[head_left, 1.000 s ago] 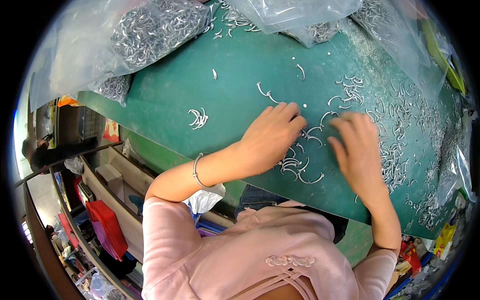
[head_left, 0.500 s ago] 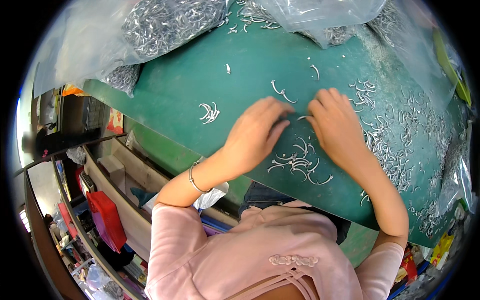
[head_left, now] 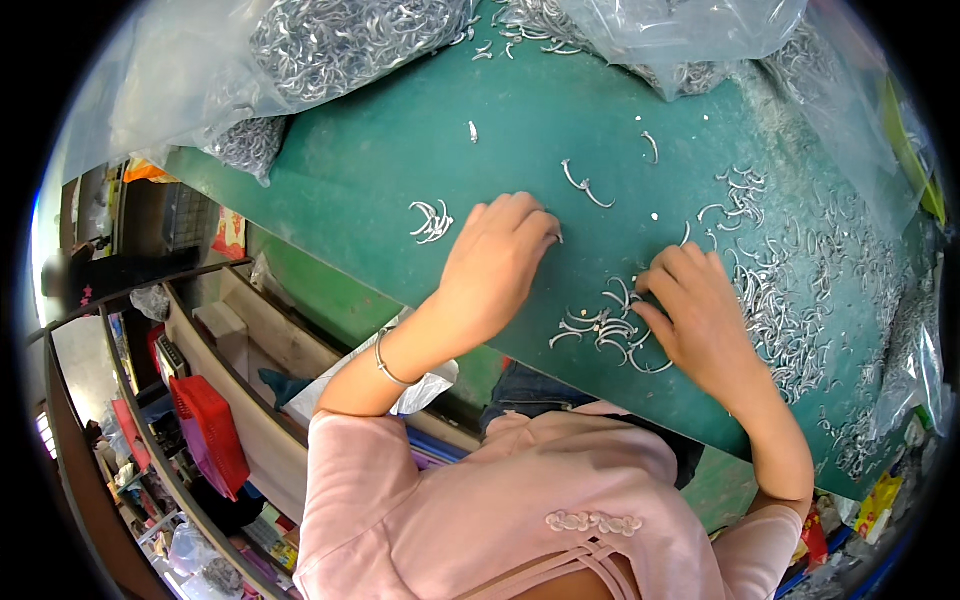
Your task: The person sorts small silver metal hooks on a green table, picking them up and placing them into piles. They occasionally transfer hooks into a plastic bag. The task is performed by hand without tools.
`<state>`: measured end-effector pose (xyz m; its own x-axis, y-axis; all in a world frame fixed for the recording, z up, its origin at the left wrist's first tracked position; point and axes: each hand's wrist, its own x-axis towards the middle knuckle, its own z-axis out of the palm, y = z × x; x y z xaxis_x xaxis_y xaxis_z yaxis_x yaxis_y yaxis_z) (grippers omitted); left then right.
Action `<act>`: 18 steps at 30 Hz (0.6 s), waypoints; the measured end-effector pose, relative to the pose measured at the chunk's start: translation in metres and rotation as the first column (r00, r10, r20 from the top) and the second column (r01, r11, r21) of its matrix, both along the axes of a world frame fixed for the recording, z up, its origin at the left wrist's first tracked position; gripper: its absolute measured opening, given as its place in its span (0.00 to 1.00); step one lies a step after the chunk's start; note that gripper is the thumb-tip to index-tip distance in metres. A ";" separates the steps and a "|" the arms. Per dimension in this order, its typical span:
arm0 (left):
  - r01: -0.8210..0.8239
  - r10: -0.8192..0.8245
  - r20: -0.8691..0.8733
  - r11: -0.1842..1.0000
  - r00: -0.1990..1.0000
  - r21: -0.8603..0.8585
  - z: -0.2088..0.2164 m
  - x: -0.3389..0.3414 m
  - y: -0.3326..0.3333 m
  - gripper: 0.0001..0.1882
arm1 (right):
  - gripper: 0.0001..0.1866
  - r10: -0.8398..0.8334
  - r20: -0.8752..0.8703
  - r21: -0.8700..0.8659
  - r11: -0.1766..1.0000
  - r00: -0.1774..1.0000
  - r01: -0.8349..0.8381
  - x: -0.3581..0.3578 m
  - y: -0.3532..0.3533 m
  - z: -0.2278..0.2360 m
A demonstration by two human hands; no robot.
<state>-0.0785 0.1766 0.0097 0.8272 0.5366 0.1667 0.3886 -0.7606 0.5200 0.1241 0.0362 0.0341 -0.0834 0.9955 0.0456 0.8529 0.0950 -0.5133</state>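
My left hand [head_left: 500, 262] is above the green table with its fingers closed; a small silvery tip of a curved metal piece shows at the fingertips, the rest hidden. My right hand [head_left: 698, 312] reaches to the edge of a small pile of curved silver metal pieces [head_left: 603, 328], thumb and forefinger apart by the nearest piece. Left of my left hand lies a small cluster of similar curved pieces [head_left: 432, 222]. Two joined curved pieces [head_left: 586, 186] lie beyond the hands, and a single one [head_left: 652, 148] farther right.
Many loose curved pieces [head_left: 790, 320] spread across the right of the green table [head_left: 400, 140]. Clear plastic bags full of them [head_left: 350, 50] stand along the far edge. To the left are a wooden drawer unit [head_left: 270, 370] and a red bag [head_left: 212, 435].
My hands have moved apart. The right hand has come back toward me to the small pile; the left has shifted slightly left, its fingers now closed. The view has shifted a little.
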 end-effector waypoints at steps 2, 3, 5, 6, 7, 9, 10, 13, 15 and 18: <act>-0.046 0.046 0.000 0.999 0.999 0.024 0.001 -0.008 0.000 0.08 | 0.10 0.016 0.042 0.019 1.000 0.999 -0.016 -0.003 -0.001 -0.002; -0.052 0.052 0.013 0.999 0.999 0.008 0.000 -0.011 0.000 0.09 | 0.10 -0.046 -0.055 0.029 0.998 0.997 0.048 -0.003 -0.002 -0.004; -0.071 0.072 0.044 0.997 0.996 -0.020 -0.003 -0.019 -0.002 0.10 | 0.09 -0.157 -0.245 0.032 0.985 0.957 0.170 0.001 0.000 -0.009; -0.091 0.092 0.056 0.996 0.994 -0.020 -0.003 -0.022 -0.002 0.10 | 0.08 -0.215 -0.334 -0.043 0.976 0.918 0.213 0.004 0.004 -0.007; -0.111 0.112 0.068 0.994 0.991 -0.021 -0.003 -0.023 -0.004 0.11 | 0.08 -0.275 -0.415 -0.123 0.961 0.867 0.246 0.007 0.011 -0.004; -0.135 0.135 0.078 0.991 0.988 -0.005 -0.004 -0.024 -0.004 0.12 | 0.07 -0.345 -0.496 -0.166 0.938 0.797 0.303 0.011 0.027 -0.004; -0.145 0.144 0.070 0.989 0.987 0.011 -0.004 -0.026 -0.004 0.12 | 0.06 -0.334 -0.476 -0.165 0.943 0.814 0.290 0.011 0.037 -0.004; -0.187 0.184 0.045 0.980 0.982 0.070 -0.004 -0.032 -0.002 0.12 | 0.05 -0.257 -0.415 -0.095 0.966 0.873 0.239 0.004 0.072 -0.004; -0.224 0.222 0.035 0.968 0.974 0.109 -0.004 -0.036 -0.001 0.12 | 0.06 -0.164 -0.335 0.010 0.984 0.928 0.178 -0.007 0.104 -0.011; -0.269 0.266 0.035 0.952 0.963 0.149 -0.005 -0.039 0.001 0.13 | 0.07 -0.091 -0.208 0.139 0.983 0.974 0.121 -0.031 0.155 -0.026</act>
<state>-0.1174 0.1773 0.0051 0.6537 0.7055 0.2737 0.5817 -0.6998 0.4146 0.0931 0.1914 0.0083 0.0480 0.9787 0.1996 0.7435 0.0984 -0.6615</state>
